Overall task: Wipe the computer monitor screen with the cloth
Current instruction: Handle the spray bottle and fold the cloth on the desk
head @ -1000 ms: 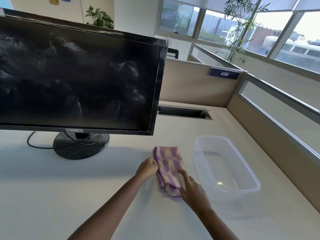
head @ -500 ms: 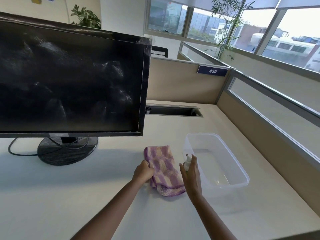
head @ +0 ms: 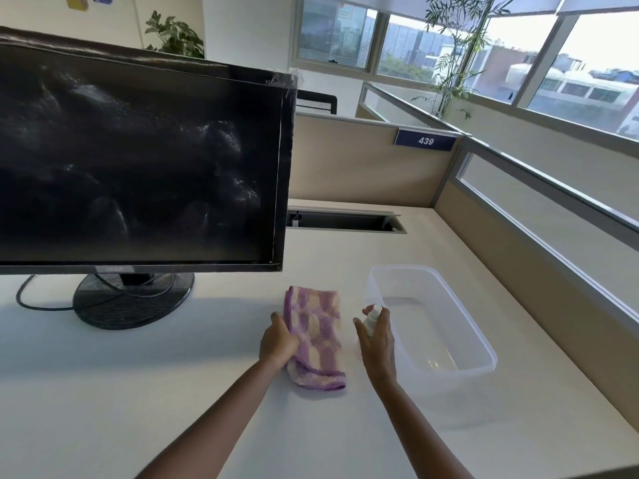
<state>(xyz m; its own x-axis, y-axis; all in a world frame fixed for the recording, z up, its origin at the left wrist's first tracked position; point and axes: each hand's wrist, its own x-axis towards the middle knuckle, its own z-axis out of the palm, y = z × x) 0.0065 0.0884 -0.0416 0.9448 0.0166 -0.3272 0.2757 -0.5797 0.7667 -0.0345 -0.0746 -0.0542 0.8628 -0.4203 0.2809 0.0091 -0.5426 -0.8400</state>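
Observation:
A black monitor (head: 138, 160) stands at the left on a round base (head: 131, 299); its dark screen shows smudges. A folded purple-and-cream checked cloth (head: 316, 335) lies flat on the white desk in front of the screen's lower right corner. My left hand (head: 278, 342) grips the cloth's left edge. My right hand (head: 377, 344) holds a small white spray bottle (head: 372, 318) upright just right of the cloth, nozzle above the fingers.
A clear plastic tub (head: 484, 354) sits right of my right hand. A cable slot (head: 345, 221) opens in the desk behind the monitor. Beige partitions (head: 363, 167) with a sign "439" wall the back and right. A black cable (head: 34, 305) loops by the base.
My right hand went from pressing the cloth with open fingers to holding up a small spray bottle beside it. My left hand stayed on the cloth's left edge.

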